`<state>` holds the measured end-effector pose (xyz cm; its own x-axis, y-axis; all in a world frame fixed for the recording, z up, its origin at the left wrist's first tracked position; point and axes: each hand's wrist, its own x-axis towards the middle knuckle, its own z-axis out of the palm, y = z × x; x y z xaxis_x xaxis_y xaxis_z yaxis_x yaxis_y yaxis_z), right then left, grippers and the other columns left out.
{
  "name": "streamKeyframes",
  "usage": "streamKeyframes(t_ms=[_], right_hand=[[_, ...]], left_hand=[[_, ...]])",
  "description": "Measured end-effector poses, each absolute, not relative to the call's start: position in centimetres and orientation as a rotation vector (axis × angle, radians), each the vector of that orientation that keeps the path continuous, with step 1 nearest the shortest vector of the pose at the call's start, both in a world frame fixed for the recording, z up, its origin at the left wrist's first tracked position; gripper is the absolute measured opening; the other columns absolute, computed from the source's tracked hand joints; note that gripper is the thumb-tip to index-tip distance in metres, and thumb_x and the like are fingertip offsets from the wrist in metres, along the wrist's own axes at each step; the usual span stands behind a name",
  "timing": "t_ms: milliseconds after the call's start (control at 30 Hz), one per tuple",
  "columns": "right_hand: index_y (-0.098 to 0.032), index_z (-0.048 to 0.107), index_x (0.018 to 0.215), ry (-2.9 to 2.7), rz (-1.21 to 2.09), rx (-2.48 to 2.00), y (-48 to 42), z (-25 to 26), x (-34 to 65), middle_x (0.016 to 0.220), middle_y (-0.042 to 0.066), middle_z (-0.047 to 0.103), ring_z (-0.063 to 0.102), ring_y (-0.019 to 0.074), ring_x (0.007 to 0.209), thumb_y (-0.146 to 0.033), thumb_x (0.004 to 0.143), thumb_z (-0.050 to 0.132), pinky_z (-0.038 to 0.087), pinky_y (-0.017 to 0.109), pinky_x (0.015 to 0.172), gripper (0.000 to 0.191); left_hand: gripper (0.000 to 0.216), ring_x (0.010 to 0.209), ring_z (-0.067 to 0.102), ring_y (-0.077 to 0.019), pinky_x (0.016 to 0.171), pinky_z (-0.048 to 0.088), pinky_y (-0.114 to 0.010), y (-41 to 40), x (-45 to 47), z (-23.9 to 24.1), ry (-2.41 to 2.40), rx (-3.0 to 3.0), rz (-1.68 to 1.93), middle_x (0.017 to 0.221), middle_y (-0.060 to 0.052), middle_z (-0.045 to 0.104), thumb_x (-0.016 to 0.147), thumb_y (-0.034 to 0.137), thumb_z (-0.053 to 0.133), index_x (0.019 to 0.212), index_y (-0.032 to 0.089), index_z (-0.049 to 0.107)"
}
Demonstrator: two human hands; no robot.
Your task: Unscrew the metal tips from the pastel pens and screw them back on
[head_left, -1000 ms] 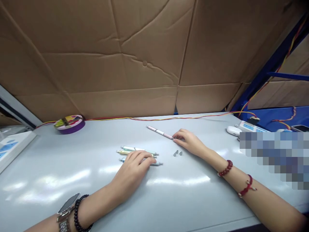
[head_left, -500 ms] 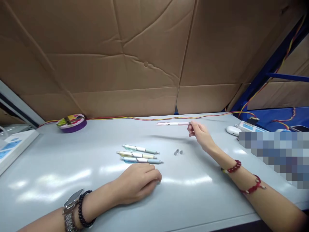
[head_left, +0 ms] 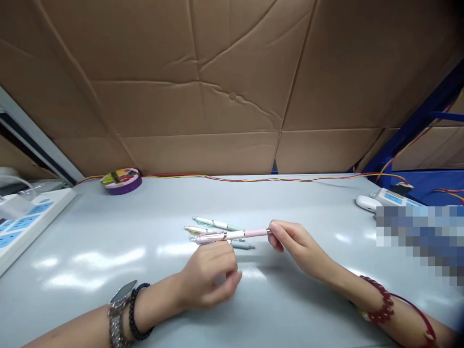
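Observation:
My right hand (head_left: 297,246) pinches the tip end of a pink pen (head_left: 232,236) and holds it level just above the table, over a row of three pens (head_left: 213,224) that lie side by side. My left hand (head_left: 212,280) rests on the grey table (head_left: 90,251) below those pens with its fingers curled in; whether they hold anything is hidden. The two small metal tips seen earlier are out of sight behind my right hand.
A purple round tin (head_left: 121,180) stands at the back left by a red-yellow wire (head_left: 253,179) running along the cardboard wall (head_left: 217,82). A white power strip (head_left: 25,217) lies at the left edge. A white device (head_left: 368,203) and another strip sit at the right.
My right hand picked the pink pen off the table, lifted it, then brought it down and left over the three pens. My left hand drew back off the pens and curled.

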<state>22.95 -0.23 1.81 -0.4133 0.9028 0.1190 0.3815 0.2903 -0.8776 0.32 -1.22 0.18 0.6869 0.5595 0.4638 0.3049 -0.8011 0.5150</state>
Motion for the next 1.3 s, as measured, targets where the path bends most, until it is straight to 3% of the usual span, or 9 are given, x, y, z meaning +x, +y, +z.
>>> streamKeyframes(t_ms=[133, 267, 400, 500, 667, 867, 1033, 1133, 1300], right_hand=[[-0.019, 0.035, 0.059, -2.096, 1.094, -1.096, -0.2, 2.0, 23.1, 0.057, -0.003, 0.035, 0.031, 0.011, 0.053, -0.045, 0.096, 0.027, 0.029, 0.023, 0.052, 0.046], [-0.019, 0.038, 0.061, -2.319, 1.083, -0.988, -0.5, 1.4, 22.6, 0.056, -0.004, 0.037, 0.035, 0.0101, 0.053, -0.039, 0.097, 0.026, 0.032, 0.022, 0.054, 0.043], [-0.018, 0.047, 0.068, -2.384, 0.889, -0.987, -0.4, 0.4, 22.3, 0.064, -0.001, 0.051, 0.046, 0.0116, 0.059, -0.033, 0.097, 0.029, 0.037, 0.023, 0.059, 0.038], [-0.02, 0.055, 0.079, -2.394, 0.799, -0.992, -0.2, 0.1, 22.5, 0.075, 0.001, 0.06, 0.053, 0.0136, 0.068, -0.03, 0.096, 0.034, 0.04, 0.024, 0.063, 0.029], [-0.021, 0.056, 0.103, -2.393, 0.79, -0.999, -0.3, 0.7, 22.8, 0.088, 0.002, 0.064, 0.058, 0.0157, 0.077, -0.031, 0.089, 0.051, 0.042, 0.027, 0.072, 0.017], [-0.018, 0.054, 0.067, -2.446, 0.806, -1.094, -0.5, 0.2, 22.5, 0.058, -0.002, 0.053, 0.044, 0.0111, 0.052, -0.035, 0.096, 0.035, 0.034, 0.024, 0.053, 0.039], [-0.02, 0.061, 0.081, -2.343, 0.939, -1.075, -0.3, 0.8, 22.8, 0.072, -0.001, 0.061, 0.054, 0.0119, 0.065, -0.037, 0.086, 0.057, 0.039, 0.021, 0.062, 0.018], [-0.02, 0.06, 0.084, -2.408, 0.906, -1.116, -0.5, 1.3, 22.8, 0.071, -0.002, 0.059, 0.051, 0.012, 0.063, -0.047, 0.076, 0.065, 0.036, 0.021, 0.057, 0.029], [-0.017, 0.046, 0.058, -2.443, 0.971, -1.139, -0.7, 0.9, 22.3, 0.049, -0.005, 0.038, 0.033, 0.0085, 0.046, -0.039, 0.095, 0.035, 0.027, 0.022, 0.047, 0.044]], left_hand=[[0.019, 0.058, 0.049, -0.0166, 0.057, 0.04, -0.031, -2.5, -0.1, 0.2, 0.408, 2.914, 0.813, 0.06, -0.002, 0.056, 0.08, 0.023, 0.047, 0.061, 0.024, 0.051], [0.011, 0.076, 0.057, -0.0187, 0.072, 0.043, -0.033, -2.5, 0.1, -0.2, 0.488, 2.966, 0.922, 0.081, -0.003, 0.064, 0.081, 0.02, 0.051, 0.081, 0.027, 0.058], [0.024, 0.07, 0.057, -0.016, 0.062, 0.044, -0.025, -1.5, 0.8, -0.1, 0.931, 2.563, 0.652, 0.083, -0.002, 0.063, 0.086, 0.026, 0.051, 0.11, 0.023, 0.051], [0.014, 0.055, 0.049, -0.0111, 0.05, 0.036, -0.019, -0.8, 1.0, 0.4, 1.015, 2.231, 0.46, 0.065, 0.004, 0.054, 0.088, 0.031, 0.049, 0.096, 0.02, 0.055], [0.038, 0.045, 0.04, -0.0089, 0.047, 0.032, -0.019, -0.3, 1.0, 1.1, 0.92, 2.019, 0.404, 0.049, 0.006, 0.041, 0.095, 0.04, 0.033, 0.072, 0.017, 0.053], [0.03, 0.052, 0.044, -0.0107, 0.05, 0.031, -0.02, -0.6, 0.9, 0.7, 0.909, 2.259, 0.401, 0.059, 0.004, 0.05, 0.095, 0.034, 0.036, 0.083, 0.02, 0.059], [0.029, 0.056, 0.05, -0.0128, 0.055, 0.035, -0.021, -0.7, 0.9, 0.5, 0.885, 2.381, 0.342, 0.067, 0.002, 0.058, 0.096, 0.031, 0.031, 0.087, 0.02, 0.056], [0.028, 0.054, 0.048, -0.0128, 0.052, 0.034, -0.021, -0.8, 0.9, 0.5, 0.871, 2.444, 0.303, 0.064, 0.002, 0.056, 0.095, 0.031, 0.032, 0.08, 0.02, 0.052], [0.027, 0.054, 0.049, -0.0132, 0.053, 0.035, -0.022, -0.8, 0.8, 0.4, 0.851, 2.467, 0.298, 0.065, 0.001, 0.055, 0.095, 0.029, 0.031, 0.079, 0.019, 0.051]])
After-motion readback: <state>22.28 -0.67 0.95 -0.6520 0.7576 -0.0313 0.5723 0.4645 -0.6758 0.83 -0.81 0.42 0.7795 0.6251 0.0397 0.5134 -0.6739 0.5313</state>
